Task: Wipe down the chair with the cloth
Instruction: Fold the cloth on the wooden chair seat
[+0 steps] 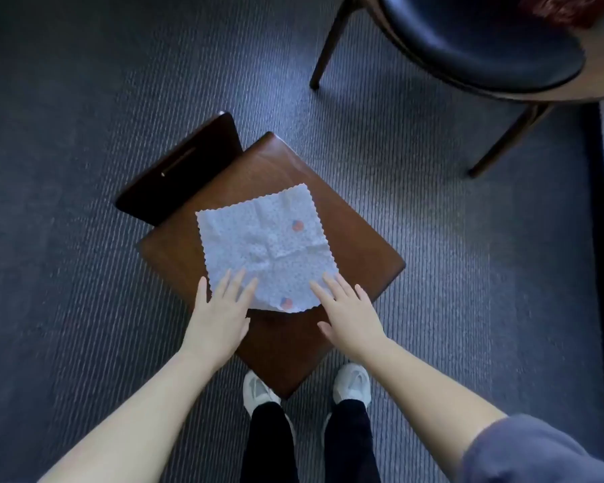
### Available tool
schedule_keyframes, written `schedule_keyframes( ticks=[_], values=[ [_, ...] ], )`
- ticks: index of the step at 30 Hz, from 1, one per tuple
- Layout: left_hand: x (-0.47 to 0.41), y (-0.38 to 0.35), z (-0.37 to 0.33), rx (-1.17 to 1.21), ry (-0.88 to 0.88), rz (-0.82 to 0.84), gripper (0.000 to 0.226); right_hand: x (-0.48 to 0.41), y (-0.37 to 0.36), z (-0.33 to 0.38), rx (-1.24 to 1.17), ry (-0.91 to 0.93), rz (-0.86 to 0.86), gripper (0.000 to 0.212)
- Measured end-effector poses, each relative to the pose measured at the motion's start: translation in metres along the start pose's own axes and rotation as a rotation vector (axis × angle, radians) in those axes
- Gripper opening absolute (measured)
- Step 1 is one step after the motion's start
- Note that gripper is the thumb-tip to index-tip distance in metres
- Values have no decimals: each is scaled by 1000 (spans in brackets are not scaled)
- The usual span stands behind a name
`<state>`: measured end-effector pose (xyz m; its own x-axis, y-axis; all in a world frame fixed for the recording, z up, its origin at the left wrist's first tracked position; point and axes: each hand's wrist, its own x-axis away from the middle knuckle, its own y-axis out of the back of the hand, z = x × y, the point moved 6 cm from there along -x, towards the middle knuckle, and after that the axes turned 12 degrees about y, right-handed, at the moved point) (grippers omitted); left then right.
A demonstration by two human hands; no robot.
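Cloth (265, 245) near corners hidden under hands.

No text, label, brand, number or sign can be read anywhere in the view. The cloth (264, 247) spread on the wooden chair (356, 245) bears only a fine speckled print and two small round orange-red marks, neither of which forms letters or digits.

Head view — steep downward, near chair (346, 238)
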<state>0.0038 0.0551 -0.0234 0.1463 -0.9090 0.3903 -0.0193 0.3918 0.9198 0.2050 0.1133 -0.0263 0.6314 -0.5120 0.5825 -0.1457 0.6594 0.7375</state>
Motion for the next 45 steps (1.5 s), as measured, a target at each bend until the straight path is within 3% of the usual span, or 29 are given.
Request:
schedule_keyframes(
  ticks=[4,7,9,15,19,22,25,28,34,45],
  values=[
    [-16,-7,5,77,-4,-67,63,-17,-9,-11,60,67,-172,71],
    [-19,-9,6,111,-20,-89,37,-25,-13,-16,172,107,-352,48],
    [-19,-11,9,172,-28,-55,34,-28,-9,-16,263,124,-409,32],
    [-9,-3,17,385,71,32,27,-19,-4,-20,327,160,-342,19],
    [1,0,19,466,152,149,12,-10,4,-24,179,102,-199,32],
    [5,-1,27,629,278,230,12,1,2,-35,-151,37,-130,21],
    [9,-1,36,780,403,257,11,9,4,-44,-429,-22,-141,7],
    [9,0,42,852,476,263,11,11,13,-50,-587,-95,-183,17],
    [-6,5,46,923,567,216,20,-6,37,-60,-663,-126,-326,15],
    [-51,-9,44,769,613,148,21,-55,41,-74,-509,-267,-315,24]
  ],
)
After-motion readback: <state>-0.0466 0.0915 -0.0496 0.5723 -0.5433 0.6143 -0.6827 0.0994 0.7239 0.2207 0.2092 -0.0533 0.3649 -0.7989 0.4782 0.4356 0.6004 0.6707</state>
